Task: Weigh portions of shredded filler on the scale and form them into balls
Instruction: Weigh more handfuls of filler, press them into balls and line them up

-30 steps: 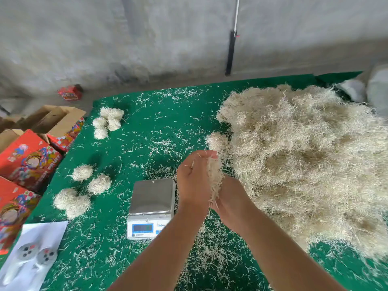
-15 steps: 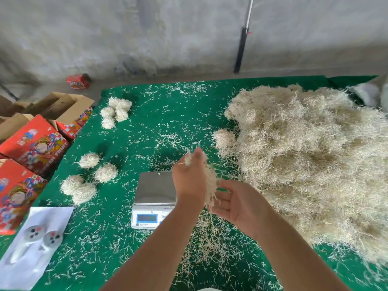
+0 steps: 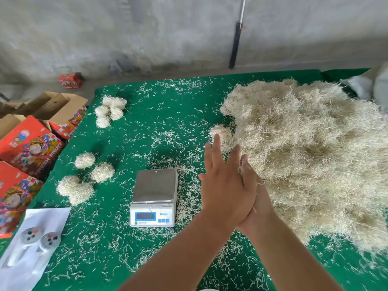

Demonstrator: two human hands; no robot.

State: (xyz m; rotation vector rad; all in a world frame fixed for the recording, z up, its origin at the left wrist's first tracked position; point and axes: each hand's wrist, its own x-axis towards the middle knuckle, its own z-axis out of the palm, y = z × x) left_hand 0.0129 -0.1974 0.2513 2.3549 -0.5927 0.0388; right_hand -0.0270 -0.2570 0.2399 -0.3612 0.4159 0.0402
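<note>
My left hand point(image 3: 224, 185) is flat with its fingers spread, pressed palm to palm against my right hand point(image 3: 259, 200), just right of the scale. A few strands of filler point(image 3: 241, 170) stick out between the palms; the rest of that portion is hidden. The small digital scale point(image 3: 155, 185) has a bare steel plate and a lit display. A big heap of pale shredded filler point(image 3: 315, 154) covers the right side of the table. Several finished balls point(image 3: 102, 172) lie left of the scale, and another cluster point(image 3: 110, 110) lies farther back.
The green cloth point(image 3: 157, 114) is strewn with loose shreds. Red printed cartons point(image 3: 29, 143) and open cardboard boxes stand off the table's left edge. A white sheet with a white two-headed item point(image 3: 31, 238) lies at the near left corner. A black pole point(image 3: 235, 45) leans on the wall.
My left hand has flattened from a fist that dangled a tuft of filler. My right hand has closed against it, palm to palm. Both shifted slightly right of the scale.
</note>
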